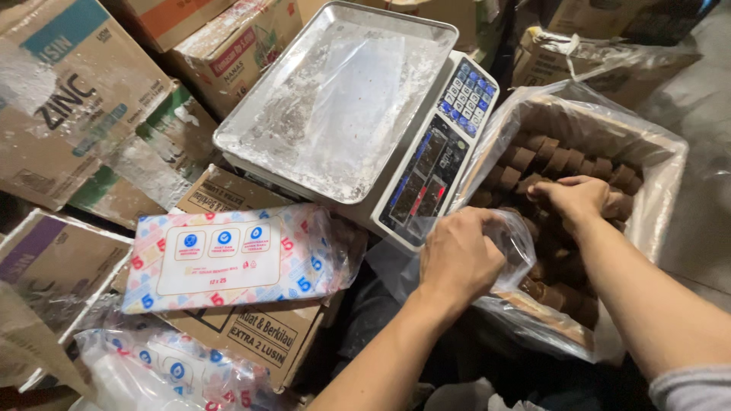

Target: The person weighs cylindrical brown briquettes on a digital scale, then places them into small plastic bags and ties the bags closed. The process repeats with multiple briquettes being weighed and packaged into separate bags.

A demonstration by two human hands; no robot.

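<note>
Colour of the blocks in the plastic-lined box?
Brown blocks, seen in the head view; the right hand rests on them.

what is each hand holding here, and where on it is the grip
The left hand pinches a clear plastic bag at its open rim. The right hand rests on brown blocks in the lined box; whether it grips one cannot be told.

Brown blocks [563, 164], clear bag [514, 236]

I see stacked cardboard boxes [68, 99] crowding the space to the left of the hands, worn and taped. A grey floor [697, 221] shows to their right. Above them sits a metal weighing scale [335, 99]. The light is dim and warm.
</note>
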